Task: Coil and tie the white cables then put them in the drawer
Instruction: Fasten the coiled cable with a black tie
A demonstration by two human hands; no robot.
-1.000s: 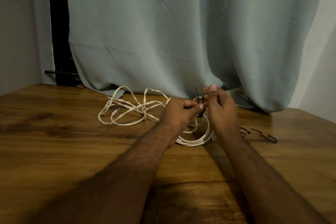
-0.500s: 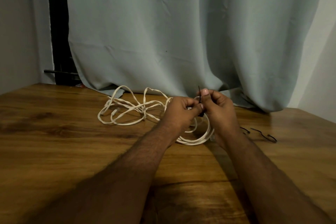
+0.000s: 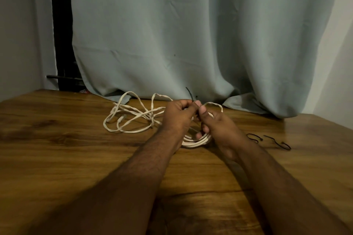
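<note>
1. Both hands meet over the table centre: left hand (image 3: 178, 115) and right hand (image 3: 219, 126) are pinched, thumbs nearly touching, on a thin black tie (image 3: 190, 94) wrapped at the top of the coiled white cable (image 3: 196, 142). Tie's free end sticks up and leans a bit left, above the fingertips.
2. Coiled cable: off-white, several loops bunched into a rough ring, held up on edge between the hands w/ its lower arc touching or just above the wooden table (image 3: 66, 158); can't tell which. One loop pokes out past the right thumb toward the curtain.
3. Ring's long axis runs roughly near-to-far; most of its middle is hidden by the hands.
4. Loose white cable (image 3: 129, 120): uncoiled tangle lying flat, just left of the left hand, sprawled mostly left-right, w/ two tall loops reaching toward the curtain. Whether it joins the coiled one is unclear, hands block that spot.
5. Spare black ties (image 3: 267, 140): two curled pieces lying on the table right of the right wrist, apart from the cables.
6. Pale grey-green curtain (image 3: 191, 34) hangs behind, hem resting on the table's far edge, right behind the cables.
</note>
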